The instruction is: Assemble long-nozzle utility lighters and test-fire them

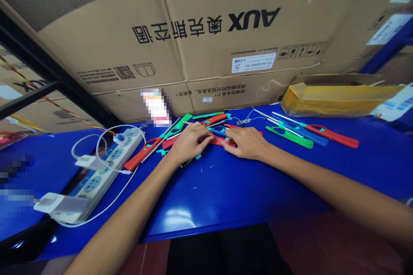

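Note:
A loose pile of long-nosed utility lighters with red, green and blue plastic handles lies on the blue table (245, 193). My left hand (190, 142) and my right hand (245, 143) meet at its middle, with their fingertips on a red-handled lighter (219, 141). Its ends are partly hidden by my fingers. Left of my left hand lies a red-handled lighter (138, 159), with a green-handled one (177, 125) above it. To the right of my right hand are a green-handled lighter (290, 136) and a red-handled one (332, 136).
A white power strip (106, 172) with white chargers and cables lies at the left. A large AUX cardboard box (206, 30) stands behind the table. A yellow-taped package (342, 99) sits at the back right, and a blurred object (155, 107) leans at the back.

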The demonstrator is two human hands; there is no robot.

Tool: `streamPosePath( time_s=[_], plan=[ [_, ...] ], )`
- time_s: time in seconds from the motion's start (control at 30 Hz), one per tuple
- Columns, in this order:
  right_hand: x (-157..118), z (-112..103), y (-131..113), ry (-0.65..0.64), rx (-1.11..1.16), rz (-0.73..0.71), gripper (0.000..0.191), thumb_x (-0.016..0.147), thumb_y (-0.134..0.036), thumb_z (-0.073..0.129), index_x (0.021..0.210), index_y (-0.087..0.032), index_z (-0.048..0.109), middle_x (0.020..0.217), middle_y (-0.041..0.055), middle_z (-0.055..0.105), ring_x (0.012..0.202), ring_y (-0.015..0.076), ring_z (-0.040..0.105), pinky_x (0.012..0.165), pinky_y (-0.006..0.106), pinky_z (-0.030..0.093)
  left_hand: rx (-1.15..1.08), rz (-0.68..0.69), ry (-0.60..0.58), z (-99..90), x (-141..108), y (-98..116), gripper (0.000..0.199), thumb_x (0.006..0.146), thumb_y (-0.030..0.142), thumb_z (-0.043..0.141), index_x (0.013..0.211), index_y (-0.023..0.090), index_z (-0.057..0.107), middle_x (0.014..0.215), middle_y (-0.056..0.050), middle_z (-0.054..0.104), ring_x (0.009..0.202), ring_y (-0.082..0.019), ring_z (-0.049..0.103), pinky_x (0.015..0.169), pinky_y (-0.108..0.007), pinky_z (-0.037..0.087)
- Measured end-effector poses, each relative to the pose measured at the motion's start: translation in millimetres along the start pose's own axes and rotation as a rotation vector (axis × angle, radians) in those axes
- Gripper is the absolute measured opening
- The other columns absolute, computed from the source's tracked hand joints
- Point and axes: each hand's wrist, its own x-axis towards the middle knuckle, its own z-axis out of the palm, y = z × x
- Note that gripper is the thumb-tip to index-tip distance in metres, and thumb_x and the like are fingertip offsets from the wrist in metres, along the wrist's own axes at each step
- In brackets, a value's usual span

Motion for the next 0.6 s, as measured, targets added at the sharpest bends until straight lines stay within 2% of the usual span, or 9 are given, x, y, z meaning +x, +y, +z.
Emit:
streamPosePath(
  time_s=[0.13, 0.33, 0.6],
  plan=[
    [-1.3, 1.4, -4.9, 0.022, 0.005, -0.02, 0.035, 0.101, -0.046, 0.051, 0.093, -0.018, 0.07, 0.087, 0.0082, 0.077, 0.071, 0.0198, 0.064, 0.059, 0.034, 0.025, 0.018, 0.025, -0.043, 6.4, -0.2, 2.1, 0.016, 0.106, 0.022, 0.06, 0.1, 0.021, 0.074, 0.098, -0.005, 0.079, 0.097, -0.024, 0.068, 0.093, -0.042, 0.05],
    [-2.9, 0.1, -7.7, 0.048, -0.001, -0.041, 0.033, 0.099, -0.042, 0.05, 0.095, -0.017, 0.072, 0.089, 0.0094, 0.079, 0.068, 0.0192, 0.064, 0.059, 0.034, 0.027, 0.054, 0.03, -0.051, 2.8, 1.2, 4.2, 0.014, 0.105, 0.021, 0.06, 0.1, 0.021, 0.074, 0.099, -0.005, 0.079, 0.097, -0.025, 0.067, 0.092, -0.043, 0.049],
    [-5.0, -2.9, -9.2, -0.017, -0.012, -0.059, 0.037, 0.104, -0.04, 0.042, 0.11, -0.016, 0.07, 0.094, 0.0107, 0.08, 0.066, 0.0201, 0.064, 0.058, 0.035, 0.023, 0.06, 0.04, -0.067, 5.9, 0.6, 4.8, 0.013, 0.105, 0.021, 0.061, 0.101, 0.021, 0.074, 0.099, -0.005, 0.079, 0.096, -0.025, 0.067, 0.092, -0.043, 0.048]
  ],
)
